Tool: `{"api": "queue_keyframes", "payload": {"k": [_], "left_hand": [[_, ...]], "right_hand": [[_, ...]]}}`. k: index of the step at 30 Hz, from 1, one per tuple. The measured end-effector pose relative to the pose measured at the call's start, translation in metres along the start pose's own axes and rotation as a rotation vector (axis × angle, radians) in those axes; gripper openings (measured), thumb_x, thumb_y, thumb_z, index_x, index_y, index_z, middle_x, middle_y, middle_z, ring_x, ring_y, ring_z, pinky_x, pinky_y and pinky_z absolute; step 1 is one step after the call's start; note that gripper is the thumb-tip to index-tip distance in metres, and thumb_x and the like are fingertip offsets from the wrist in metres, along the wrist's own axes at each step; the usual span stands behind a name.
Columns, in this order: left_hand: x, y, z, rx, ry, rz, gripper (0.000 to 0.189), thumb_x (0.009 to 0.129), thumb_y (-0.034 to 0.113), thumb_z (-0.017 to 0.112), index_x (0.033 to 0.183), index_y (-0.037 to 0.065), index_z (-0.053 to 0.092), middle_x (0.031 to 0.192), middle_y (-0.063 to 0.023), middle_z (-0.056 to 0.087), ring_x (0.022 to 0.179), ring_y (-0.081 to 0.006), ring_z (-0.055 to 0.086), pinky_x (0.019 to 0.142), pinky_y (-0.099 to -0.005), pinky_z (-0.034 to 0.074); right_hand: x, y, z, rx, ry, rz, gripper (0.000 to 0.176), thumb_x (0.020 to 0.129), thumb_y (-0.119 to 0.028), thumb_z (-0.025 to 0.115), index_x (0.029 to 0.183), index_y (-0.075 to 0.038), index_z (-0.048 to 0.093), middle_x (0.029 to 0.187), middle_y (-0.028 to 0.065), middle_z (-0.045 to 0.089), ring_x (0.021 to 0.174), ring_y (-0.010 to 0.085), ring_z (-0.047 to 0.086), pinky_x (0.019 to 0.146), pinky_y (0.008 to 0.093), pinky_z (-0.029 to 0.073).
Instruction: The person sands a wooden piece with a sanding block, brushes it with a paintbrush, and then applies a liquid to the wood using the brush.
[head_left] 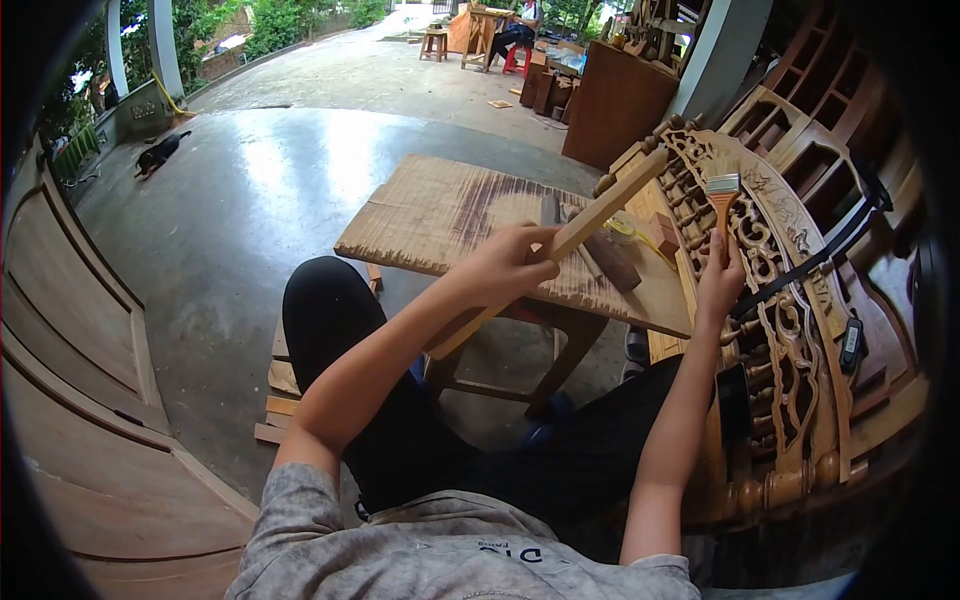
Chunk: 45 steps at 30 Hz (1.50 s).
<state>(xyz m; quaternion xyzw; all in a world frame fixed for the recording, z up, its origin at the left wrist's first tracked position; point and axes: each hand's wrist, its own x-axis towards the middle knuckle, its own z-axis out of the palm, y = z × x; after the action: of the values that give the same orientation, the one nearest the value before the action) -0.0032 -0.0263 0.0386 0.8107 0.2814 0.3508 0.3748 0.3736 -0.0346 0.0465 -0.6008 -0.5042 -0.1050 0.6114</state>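
My left hand (508, 264) is closed around a long, light wooden strip (610, 203), which slants up and away to the right over the board. In my right hand (722, 275) is a flat paintbrush (723, 198), gripped by its orange handle with the bristles pointing up. The brush is apart from the strip, in front of the carved bench. Below my left hand lies a rough wooden board (430, 215) with dark stains, resting on a stool (560, 350). A dark brown wooden piece (612, 262) and a yellow item (645, 240) lie on the board.
A carved wooden bench (790, 320) with a black strap (810, 262) stands close at my right. Wooden panels (75, 290) line the left. A dark animal (162, 153) lies on the floor. A person (515, 35) sits far back near small stools.
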Motion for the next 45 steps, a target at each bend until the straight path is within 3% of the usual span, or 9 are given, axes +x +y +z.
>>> {"api": "queue_keyframes", "payload": {"k": [7,16,22,25,29,32,33,39,45], "left_hand": [[0.009,-0.026,0.003,-0.228,0.059,-0.074,0.054,0.099,0.026,0.061,0.148,0.003,0.058,0.113,-0.0114,0.072,0.082,-0.0162,0.068,0.078,-0.0313,0.057],[0.008,-0.018,-0.023,-0.469,0.220,-0.131,0.052,0.105,0.025,0.052,0.153,0.006,0.052,0.099,-0.0047,0.063,0.067,-0.0094,0.061,0.060,-0.0260,0.053],[0.004,-0.009,-0.013,-0.340,0.035,-0.089,0.054,0.103,0.021,0.052,0.153,0.003,0.051,0.094,-0.0042,0.064,0.064,-0.0090,0.060,0.056,-0.0262,0.052],[0.003,-0.008,-0.009,-0.319,-0.041,-0.068,0.056,0.098,0.018,0.054,0.151,0.001,0.053,0.088,-0.0056,0.067,0.062,-0.0104,0.061,0.056,-0.0274,0.054],[-0.001,0.002,-0.002,-0.295,-0.063,-0.069,0.058,0.100,0.017,0.054,0.156,0.003,0.048,0.091,-0.0036,0.065,0.064,-0.0093,0.061,0.058,-0.0258,0.053],[0.001,-0.002,-0.005,-0.297,-0.034,-0.080,0.057,0.100,0.017,0.055,0.155,0.003,0.049,0.092,-0.0042,0.065,0.065,-0.0094,0.061,0.059,-0.0263,0.054],[0.003,-0.006,-0.006,-0.311,-0.020,-0.087,0.057,0.100,0.017,0.055,0.155,0.003,0.049,0.092,-0.0045,0.065,0.066,-0.0093,0.062,0.059,-0.0266,0.054],[0.005,-0.014,-0.011,-0.405,0.237,-0.107,0.054,0.100,0.022,0.051,0.149,-0.001,0.050,0.097,-0.0067,0.064,0.069,-0.0100,0.062,0.063,-0.0278,0.054],[0.006,-0.019,-0.019,-0.387,0.200,-0.111,0.054,0.101,0.025,0.051,0.149,0.000,0.051,0.100,-0.0069,0.065,0.071,-0.0107,0.062,0.065,-0.0284,0.054]], "right_hand": [[-0.029,-0.048,0.020,0.308,-0.465,-0.061,0.041,0.107,-0.030,0.066,0.140,-0.006,0.068,0.123,0.0060,0.074,0.105,0.0083,0.065,0.094,0.0259,0.050],[-0.049,-0.095,0.011,0.436,-1.030,0.100,0.040,0.102,-0.026,0.071,0.138,-0.008,0.070,0.120,0.0025,0.074,0.106,0.0083,0.066,0.096,0.0262,0.051],[-0.032,-0.058,0.015,0.336,-0.554,0.136,0.043,0.106,-0.029,0.065,0.142,-0.006,0.066,0.121,0.0027,0.073,0.100,0.0106,0.064,0.092,0.0284,0.051],[-0.020,-0.020,0.026,0.225,-0.042,0.119,0.045,0.109,-0.030,0.060,0.148,-0.008,0.061,0.130,0.0058,0.069,0.101,0.0119,0.061,0.090,0.0307,0.050],[-0.010,-0.020,0.012,0.278,-0.037,0.275,0.044,0.110,-0.027,0.057,0.150,-0.009,0.058,0.141,0.0091,0.065,0.118,0.0187,0.063,0.103,0.0345,0.048],[-0.020,-0.024,0.020,0.308,-0.248,0.183,0.045,0.110,-0.026,0.057,0.151,-0.009,0.058,0.143,0.0096,0.063,0.118,0.0180,0.062,0.101,0.0342,0.048],[-0.025,-0.028,0.025,0.322,-0.324,0.207,0.045,0.109,-0.021,0.059,0.152,-0.011,0.058,0.140,0.0071,0.065,0.098,0.0112,0.060,0.086,0.0281,0.049],[-0.050,-0.097,0.007,0.449,-1.137,0.207,0.046,0.105,-0.008,0.058,0.150,-0.013,0.061,0.122,-0.0006,0.069,0.076,0.0040,0.049,0.069,0.0187,0.042],[-0.050,-0.091,0.010,0.493,-1.092,0.165,0.045,0.103,-0.005,0.057,0.148,-0.011,0.063,0.105,-0.0047,0.068,0.068,0.0027,0.044,0.060,0.0193,0.037]]}}
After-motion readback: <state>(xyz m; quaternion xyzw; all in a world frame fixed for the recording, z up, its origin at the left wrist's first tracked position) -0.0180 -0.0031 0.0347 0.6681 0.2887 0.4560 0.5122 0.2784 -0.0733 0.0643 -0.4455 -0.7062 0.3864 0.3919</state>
